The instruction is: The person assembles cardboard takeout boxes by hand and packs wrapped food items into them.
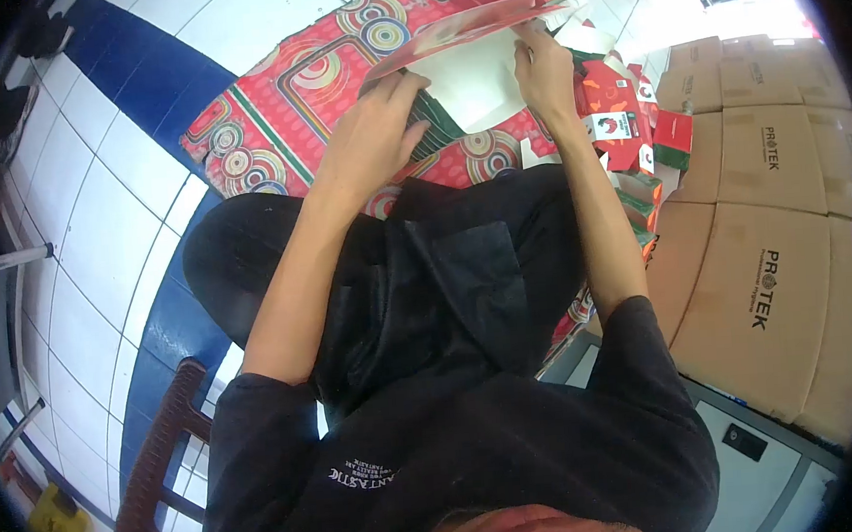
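Observation:
A cardboard box [489, 92], unfolded at the top with a white inside and a dark green, striped side, lies in front of my knees. Its long red flap stands raised along the far side. At the box's left end my left hand [373, 131] grips the edge, with fingertips at the flap and the thumb apart near the green side. My right hand [543, 68] has its fingers curled on the right end, by the flap's corner. Part of the fingertips on both hands is hidden by the cardboard.
A red patterned mat [282, 108] with coloured circles lies under the box. Several red and green printed cartons [618, 119] are heaped at the right. Stacked brown PROTEK cartons [758, 282] rise beyond them. A brown plastic chair [159, 472] stands at lower left.

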{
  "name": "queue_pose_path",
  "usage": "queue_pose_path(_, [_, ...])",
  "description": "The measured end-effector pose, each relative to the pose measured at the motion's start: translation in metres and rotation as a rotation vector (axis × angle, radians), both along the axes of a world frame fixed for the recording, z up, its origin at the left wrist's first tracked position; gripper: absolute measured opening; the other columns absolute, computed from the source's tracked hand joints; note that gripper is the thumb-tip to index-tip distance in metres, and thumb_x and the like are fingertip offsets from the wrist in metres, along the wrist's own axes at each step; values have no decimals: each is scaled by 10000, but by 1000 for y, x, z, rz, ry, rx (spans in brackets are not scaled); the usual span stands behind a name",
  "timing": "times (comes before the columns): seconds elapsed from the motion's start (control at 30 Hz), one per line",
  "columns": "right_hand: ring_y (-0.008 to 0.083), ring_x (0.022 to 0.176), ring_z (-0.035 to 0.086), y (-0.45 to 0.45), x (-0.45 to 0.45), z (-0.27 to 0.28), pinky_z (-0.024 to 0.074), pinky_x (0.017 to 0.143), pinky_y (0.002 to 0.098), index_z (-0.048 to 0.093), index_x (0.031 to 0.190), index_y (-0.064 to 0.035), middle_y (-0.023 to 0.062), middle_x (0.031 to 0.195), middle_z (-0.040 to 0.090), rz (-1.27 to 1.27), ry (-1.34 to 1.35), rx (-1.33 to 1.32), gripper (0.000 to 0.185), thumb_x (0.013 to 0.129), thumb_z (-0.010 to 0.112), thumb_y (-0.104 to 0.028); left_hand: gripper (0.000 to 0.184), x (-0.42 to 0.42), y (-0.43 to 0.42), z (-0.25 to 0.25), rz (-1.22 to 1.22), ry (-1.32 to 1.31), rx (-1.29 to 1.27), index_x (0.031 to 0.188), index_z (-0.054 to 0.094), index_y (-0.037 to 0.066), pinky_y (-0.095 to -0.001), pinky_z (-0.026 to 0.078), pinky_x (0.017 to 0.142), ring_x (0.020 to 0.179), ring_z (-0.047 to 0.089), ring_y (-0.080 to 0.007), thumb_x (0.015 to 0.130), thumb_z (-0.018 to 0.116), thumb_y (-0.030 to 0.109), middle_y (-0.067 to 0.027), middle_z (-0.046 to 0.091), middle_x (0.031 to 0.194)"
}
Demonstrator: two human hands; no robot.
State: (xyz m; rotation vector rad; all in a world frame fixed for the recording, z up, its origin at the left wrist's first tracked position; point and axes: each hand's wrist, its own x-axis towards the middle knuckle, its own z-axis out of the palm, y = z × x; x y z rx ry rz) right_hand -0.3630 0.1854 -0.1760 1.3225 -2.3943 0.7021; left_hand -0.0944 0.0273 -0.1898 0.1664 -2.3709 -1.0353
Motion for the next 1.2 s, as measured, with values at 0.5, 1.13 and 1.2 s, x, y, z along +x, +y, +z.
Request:
queue_pose_path(0.5, [332,1322,631,38,-32,-112,482,1122,501,540,1579,-70,183,1462,661,-324,-1435,-591,731,1163,302,-622,965,-14,25,-37,153,-59,138,1482,368,-133,-502,503,1119,1344,574,-501,813,931,275,-355,488,1435])
queue_pose_path(1.13, [316,1538,471,27,46,-49,415,1235,433,446,1678,-71,182,1644,491,421,-904,-473,939,942,869,-471,921,-15,-15,-53,179,63,833,1672,254,59,-443,424,1196,1418,540,-308,969,825,225,-168,517,1561])
queue_pose_path(1.2, [321,1506,507,28,54,-45,417,1235,449,461,1663,-46,206,1551,585,357,-961,-530,983,891,923,-443,824,-11,-21,-51,158,113,1020,1659,280,119,-422,452,1153,1380,551,-260,999,766,201,-113,545,1493])
